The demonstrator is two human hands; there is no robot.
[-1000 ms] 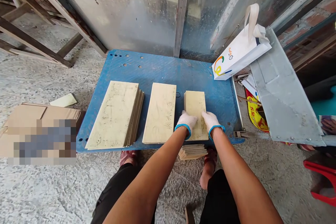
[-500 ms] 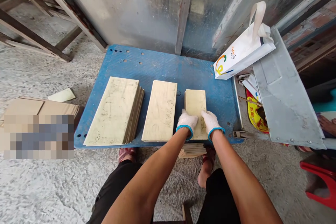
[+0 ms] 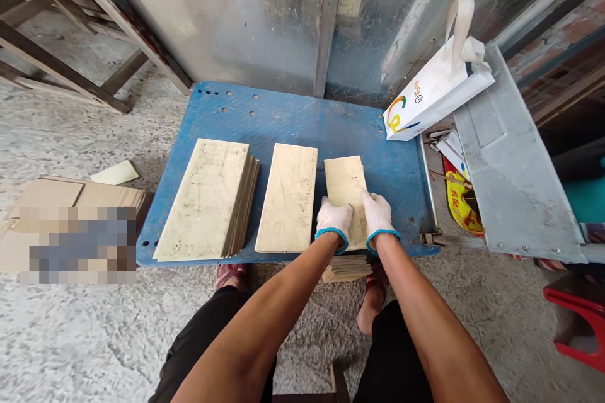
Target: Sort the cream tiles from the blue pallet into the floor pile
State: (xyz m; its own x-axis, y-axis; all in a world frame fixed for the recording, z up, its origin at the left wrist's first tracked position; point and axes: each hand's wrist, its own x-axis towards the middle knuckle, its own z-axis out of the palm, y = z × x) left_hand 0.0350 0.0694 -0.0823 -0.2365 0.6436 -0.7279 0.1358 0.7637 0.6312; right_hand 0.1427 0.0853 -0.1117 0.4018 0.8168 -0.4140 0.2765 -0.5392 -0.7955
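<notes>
Cream wide panels [image 3: 201,201] are lying farthest left of the fingers [image 3: 328,209], medium panels [image 3: 287,198] nearer, the gaps seemingly keeping sizes apart. Left hand [image 3: 333,220] and right hand [image 3: 378,214] are clamping small panels [image 3: 344,177] by opposite edges, thumbs on top, likely for an even hold; other fingertips are hiding from me. Beyond the fingers, rightward, a white bag [image 3: 435,99] is crowding the far corner of the blue table [image 3: 302,121].

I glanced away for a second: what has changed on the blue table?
The rightmost top board has shifted left, mainly at its far end, with the left hand and right hand still on it. The leftmost stack, middle board and white bag stayed put.
</notes>
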